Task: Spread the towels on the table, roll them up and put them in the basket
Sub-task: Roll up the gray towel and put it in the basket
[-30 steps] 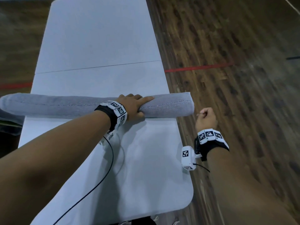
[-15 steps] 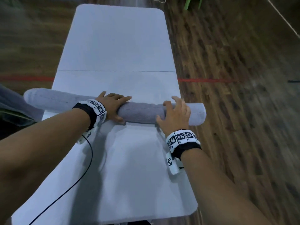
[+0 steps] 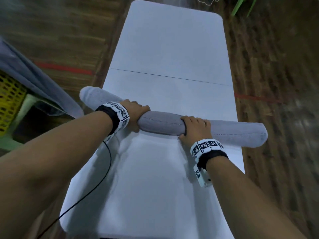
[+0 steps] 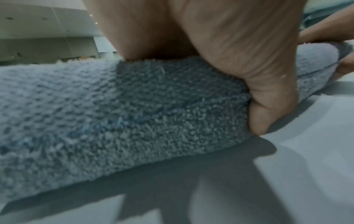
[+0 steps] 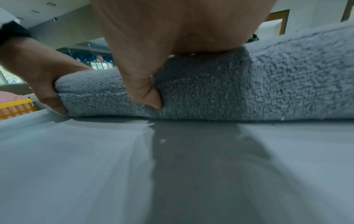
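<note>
A grey towel rolled into a long tube (image 3: 164, 124) lies across the white table (image 3: 169, 49), both ends overhanging the table's sides. My left hand (image 3: 136, 116) grips the roll left of its middle, fingers over the top and thumb (image 4: 268, 106) pressed into the near side. My right hand (image 3: 195, 128) grips it right of the middle the same way, thumb (image 5: 145, 92) dug into the pile. In the right wrist view the left hand (image 5: 44, 78) also shows around the roll (image 5: 210, 91). The yellow basket (image 3: 8, 99) stands at the far left, beside the table.
Another grey towel (image 3: 32, 75) drapes over the basket's side on a pale green stand (image 3: 25, 107). A black cable (image 3: 96, 185) runs from my left wrist across the table's near left. Wooden floor with a red line (image 3: 65, 68) surrounds the table.
My right hand came from beside the table's right edge onto the roll and now grips it. The left hand has closed round the roll. The view has swung left, showing the basket.
</note>
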